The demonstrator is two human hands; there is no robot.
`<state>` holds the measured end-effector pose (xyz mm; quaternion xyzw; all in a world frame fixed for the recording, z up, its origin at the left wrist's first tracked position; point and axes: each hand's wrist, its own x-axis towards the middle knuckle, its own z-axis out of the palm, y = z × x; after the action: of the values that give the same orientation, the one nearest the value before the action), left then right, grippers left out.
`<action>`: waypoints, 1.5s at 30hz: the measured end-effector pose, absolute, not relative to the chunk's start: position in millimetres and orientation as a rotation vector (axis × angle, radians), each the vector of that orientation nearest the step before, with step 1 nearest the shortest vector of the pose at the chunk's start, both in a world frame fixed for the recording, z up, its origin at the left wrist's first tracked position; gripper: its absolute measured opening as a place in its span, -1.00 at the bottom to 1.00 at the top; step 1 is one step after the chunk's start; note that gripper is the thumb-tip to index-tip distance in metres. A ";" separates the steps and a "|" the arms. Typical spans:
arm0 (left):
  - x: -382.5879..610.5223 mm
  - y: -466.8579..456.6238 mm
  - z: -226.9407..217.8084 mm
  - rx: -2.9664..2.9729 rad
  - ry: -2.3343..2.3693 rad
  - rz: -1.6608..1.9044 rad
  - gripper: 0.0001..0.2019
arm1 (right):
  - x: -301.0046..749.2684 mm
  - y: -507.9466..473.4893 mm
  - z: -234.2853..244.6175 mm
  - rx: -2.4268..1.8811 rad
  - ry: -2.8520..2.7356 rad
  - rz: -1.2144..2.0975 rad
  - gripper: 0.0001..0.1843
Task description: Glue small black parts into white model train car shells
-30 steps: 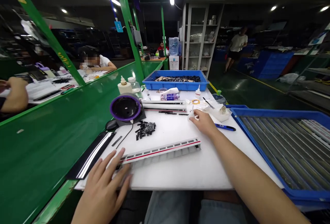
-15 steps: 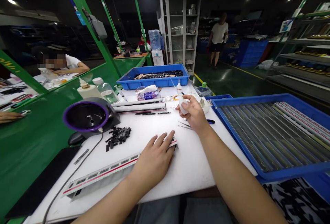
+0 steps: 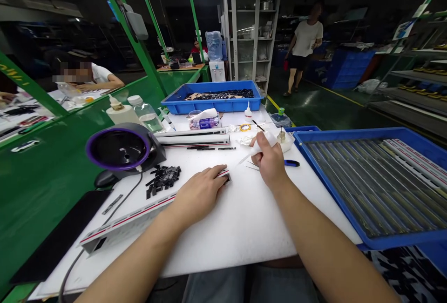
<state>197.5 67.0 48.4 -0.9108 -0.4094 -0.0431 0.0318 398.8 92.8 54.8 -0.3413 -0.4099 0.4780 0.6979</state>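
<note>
My left hand (image 3: pixel 200 193) lies over the far end of a long white model train-car shell (image 3: pixel 131 223) with a red stripe and window openings. Its fingers curl over the end, and the palm hides part of the shell. My right hand (image 3: pixel 271 165) is closed around a white squeeze bottle (image 3: pixel 254 150), tipped so the thin nozzle points down and left, a short way from the shell's end. Tweezers (image 3: pixel 252 167) and a blue-handled tool (image 3: pixel 292 163) lie beside the right hand. A pile of small black pieces (image 3: pixel 163 179) sits beyond the shell.
A purple-rimmed fan (image 3: pixel 118 151) stands at left. Two more shells (image 3: pixel 195 140) lie behind, near a small white bottle (image 3: pixel 248 114). A blue tray of black parts (image 3: pixel 213 105) is at the back, another blue tray (image 3: pixel 356 228) at right. Co-workers are beyond the table.
My right hand has turned the squeeze bottle from nozzle up to nozzle down and left. The shell under my left hand has tilted, showing more of its side. The view has shifted slightly.
</note>
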 end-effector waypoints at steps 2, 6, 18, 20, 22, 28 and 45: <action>198.1 66.4 49.7 -2.815 -1.261 -0.138 -0.65 | 392.4 87.3 48.9 -0.895 -1.076 0.845 -0.55; 197.4 67.0 54.0 -2.835 -1.269 -0.122 -0.64 | 388.6 80.0 40.7 -1.028 -1.351 0.579 -0.53; 196.8 68.1 52.1 -2.831 -1.276 -0.143 -0.66 | 384.9 82.1 34.0 -1.108 -1.428 0.459 -0.52; 197.2 68.0 52.6 -2.839 -1.278 -0.142 -0.67 | 384.7 81.8 33.8 -1.108 -1.423 0.474 -0.52; 197.7 68.0 53.1 -2.837 -1.274 -0.139 -0.67 | 384.6 81.7 33.5 -1.107 -1.426 0.481 -0.52; 197.7 68.4 53.2 -2.834 -1.268 -0.135 -0.67 | 384.1 81.3 33.1 -1.111 -1.422 0.487 -0.53; 199.5 68.4 56.7 -2.905 -1.328 -0.199 -0.65 | 383.2 79.5 36.0 -1.119 -1.435 0.528 -0.52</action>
<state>199.5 68.4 56.7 -0.9074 -0.4147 -0.0621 -0.0292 383.2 79.5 36.0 -0.4797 -0.6147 0.2262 0.5838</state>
